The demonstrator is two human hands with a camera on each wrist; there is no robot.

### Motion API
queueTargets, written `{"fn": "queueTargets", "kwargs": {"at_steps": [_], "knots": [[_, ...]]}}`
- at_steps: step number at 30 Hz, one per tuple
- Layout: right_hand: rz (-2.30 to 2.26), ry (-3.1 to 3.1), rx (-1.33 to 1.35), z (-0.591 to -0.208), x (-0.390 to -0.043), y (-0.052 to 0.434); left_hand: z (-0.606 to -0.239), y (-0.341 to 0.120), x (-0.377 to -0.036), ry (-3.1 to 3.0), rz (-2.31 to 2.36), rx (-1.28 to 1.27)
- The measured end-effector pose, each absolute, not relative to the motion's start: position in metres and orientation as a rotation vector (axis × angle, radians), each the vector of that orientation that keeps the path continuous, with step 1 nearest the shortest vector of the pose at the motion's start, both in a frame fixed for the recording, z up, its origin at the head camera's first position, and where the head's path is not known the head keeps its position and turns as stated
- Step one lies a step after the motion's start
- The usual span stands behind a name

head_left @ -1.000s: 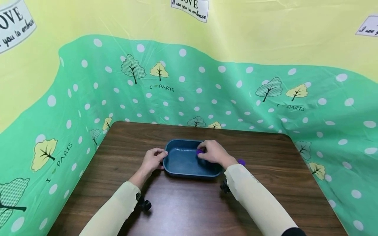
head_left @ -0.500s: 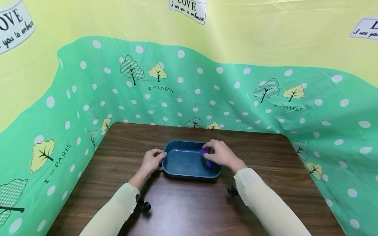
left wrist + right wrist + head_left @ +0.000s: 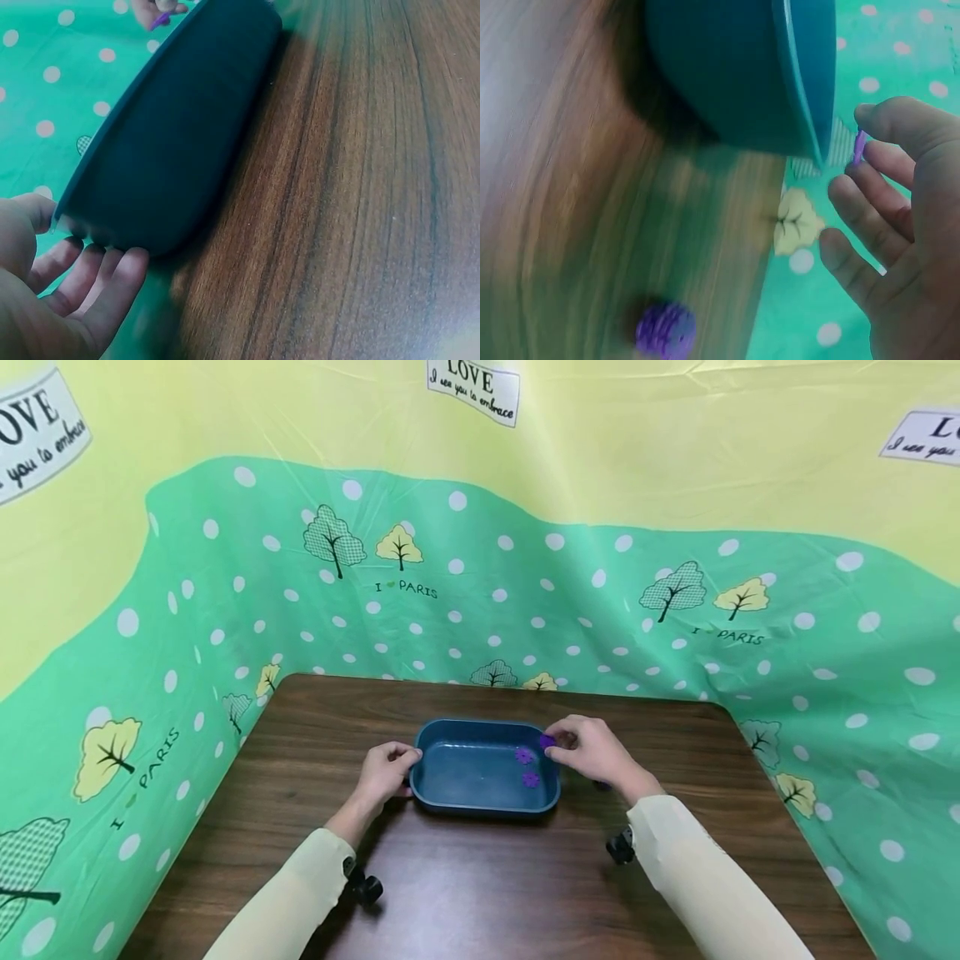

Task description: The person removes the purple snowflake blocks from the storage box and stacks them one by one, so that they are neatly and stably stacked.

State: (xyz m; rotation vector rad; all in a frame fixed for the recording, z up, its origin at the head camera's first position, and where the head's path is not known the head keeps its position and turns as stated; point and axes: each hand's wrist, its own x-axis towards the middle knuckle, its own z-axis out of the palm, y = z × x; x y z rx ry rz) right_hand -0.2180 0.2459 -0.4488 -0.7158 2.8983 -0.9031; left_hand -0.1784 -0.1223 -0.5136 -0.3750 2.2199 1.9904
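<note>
A dark blue rectangular tray (image 3: 472, 777) stands on the table. Its left end is gripped by my left hand (image 3: 387, 768), thumb at the rim and fingers against the outer wall, as the left wrist view shows. Two purple flower-shaped pieces (image 3: 531, 779) lie inside at the tray's right end. Over the right rim, my right hand (image 3: 592, 750) pinches a third purple flower-shaped piece (image 3: 547, 741) between thumb and fingers; the right wrist view shows this thin piece (image 3: 859, 147) edge-on. Below that hand, a purple stack of ridged pieces (image 3: 666, 330) sits on the table.
The brown wood-grain table (image 3: 480, 893) ends at a green dotted cloth backdrop (image 3: 420, 643) behind and at the sides. A black wrist camera (image 3: 367, 887) hangs beneath the left sleeve, another black camera (image 3: 620, 847) beneath the right.
My right hand has moved right, from inside the tray to its right rim, carrying a purple piece. Two purple pieces in the tray have come into view. The left hand has kept its grip.
</note>
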Motion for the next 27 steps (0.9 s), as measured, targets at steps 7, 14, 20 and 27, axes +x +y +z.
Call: {"fn": "queueTargets", "kwargs": {"at_steps": [7, 14, 20, 27], "knots": [[-0.955, 2.884, -0.614, -0.453, -0.216, 0.275, -0.514, -0.124, -0.178, 2.215, 1.996, -0.38], [-0.909, 2.921, -0.503, -0.467, -0.212, 0.307, -0.518, -0.126, -0.18, 2.215, 1.982, -0.356], [-0.866, 2.94, -0.431, -0.48, -0.209, 0.328, -0.519, -0.126, -0.18, 2.21, 1.98, -0.351], [-0.831, 2.929, -0.36, -0.492, -0.206, 0.34, -0.519, -0.126, -0.181, 2.177, 2.021, -0.361]]}}
